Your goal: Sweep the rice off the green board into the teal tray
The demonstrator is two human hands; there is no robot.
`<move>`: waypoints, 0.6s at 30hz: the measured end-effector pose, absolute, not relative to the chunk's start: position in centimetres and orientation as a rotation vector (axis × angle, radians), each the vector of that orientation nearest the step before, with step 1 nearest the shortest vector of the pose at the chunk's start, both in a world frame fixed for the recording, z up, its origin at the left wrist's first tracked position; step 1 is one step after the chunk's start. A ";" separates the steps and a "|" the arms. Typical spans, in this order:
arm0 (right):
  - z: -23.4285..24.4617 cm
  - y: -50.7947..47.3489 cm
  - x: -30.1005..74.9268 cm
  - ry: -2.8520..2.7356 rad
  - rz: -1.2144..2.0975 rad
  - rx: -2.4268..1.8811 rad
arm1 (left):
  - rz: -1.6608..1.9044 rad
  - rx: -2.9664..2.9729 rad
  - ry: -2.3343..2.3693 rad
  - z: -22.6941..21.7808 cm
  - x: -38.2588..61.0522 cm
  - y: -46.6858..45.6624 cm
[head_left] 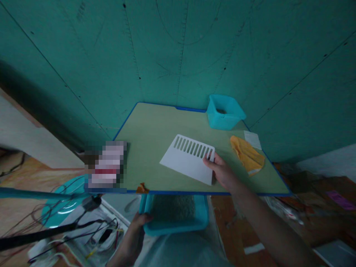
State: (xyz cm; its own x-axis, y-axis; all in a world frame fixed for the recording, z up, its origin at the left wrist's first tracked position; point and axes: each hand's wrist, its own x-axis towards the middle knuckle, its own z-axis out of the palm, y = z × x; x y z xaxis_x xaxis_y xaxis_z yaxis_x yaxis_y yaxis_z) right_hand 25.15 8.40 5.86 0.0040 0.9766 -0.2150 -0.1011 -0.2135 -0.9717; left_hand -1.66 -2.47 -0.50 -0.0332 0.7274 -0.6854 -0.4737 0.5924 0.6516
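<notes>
A white flat plastic panel with a row of slots [186, 157] lies on the green table top [150, 141]. My right hand [222, 172] grips its right edge, thumb on top and fingers closed. Below the table's front edge, my left hand [136, 230] holds the left rim of a turquoise tray [174, 215] with greyish grainy stuff inside. The tray sits partly under the table edge.
A turquoise square bin [224, 112] stands at the table's back right corner. An orange cloth [247, 155] and a white paper slip [252, 139] lie at the right. A small orange scrap [142, 188] sits at the front edge. Cables and a pole [55, 230] crowd the lower left.
</notes>
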 end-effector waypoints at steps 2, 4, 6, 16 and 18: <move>5.7 8.4 25.4 -1.142 1.385 -1.342 | 0.990 0.252 1.220 -0.4 -1.6 -2.5; 5.6 8.3 25.6 -1.240 1.400 -1.370 | 0.991 0.258 1.172 -0.4 -1.5 -2.5; 5.6 8.1 25.6 -1.306 1.424 -1.374 | 0.987 0.270 1.151 -0.5 -1.5 -2.4; 6.0 7.2 25.3 -1.307 1.515 -1.305 | 0.978 0.244 1.123 -1.4 -1.8 -2.4; 6.0 7.1 25.2 -1.229 1.527 -1.273 | 0.970 0.205 1.120 -1.4 -1.9 -2.5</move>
State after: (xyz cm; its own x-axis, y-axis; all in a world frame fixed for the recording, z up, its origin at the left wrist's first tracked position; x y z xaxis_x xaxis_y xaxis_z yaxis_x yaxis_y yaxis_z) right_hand 25.17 7.10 6.00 -0.1914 0.9555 -0.2243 0.0146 -0.2257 -0.9741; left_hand -1.92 -2.46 -1.39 0.0919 0.7418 -0.6643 -0.5519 0.5933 0.5861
